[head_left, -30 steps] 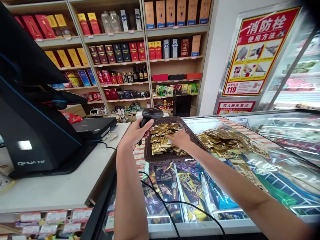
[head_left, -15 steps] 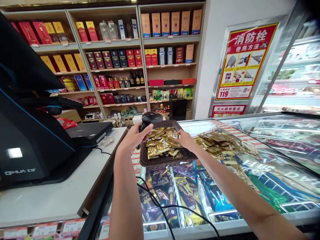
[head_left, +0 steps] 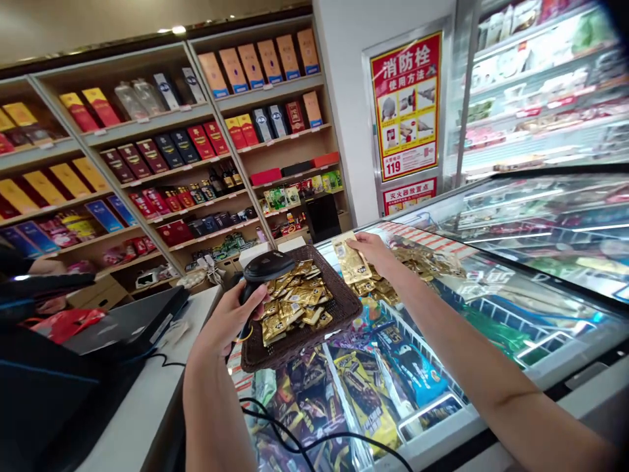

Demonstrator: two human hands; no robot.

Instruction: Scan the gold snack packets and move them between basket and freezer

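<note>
My left hand (head_left: 228,318) is closed around the handle of a black barcode scanner (head_left: 268,265), whose head sits over the left part of a brown woven basket (head_left: 344,308). Several small gold packets (head_left: 297,301) lie heaped inside that basket. Between the thumb and fingers of my right hand (head_left: 371,252) is one gold packet (head_left: 350,261), raised just past the basket's right edge. Below and beyond it, more gold packets (head_left: 422,261) are spread in a pile on the freezer's glass top.
The glass-topped freezer (head_left: 496,246) holds bagged ice creams (head_left: 366,393). Black cables (head_left: 334,436) cross its front. At left are a white counter (head_left: 142,400) and a black checkout machine (head_left: 44,387). Shelves of boxed bottles (head_left: 171,154) stand behind, beside a red poster (head_left: 407,105).
My right hand has moved from the basket out to the right, lifting a gold packet. The scanner stays in my left hand. The camera view has turned right and tilted.
</note>
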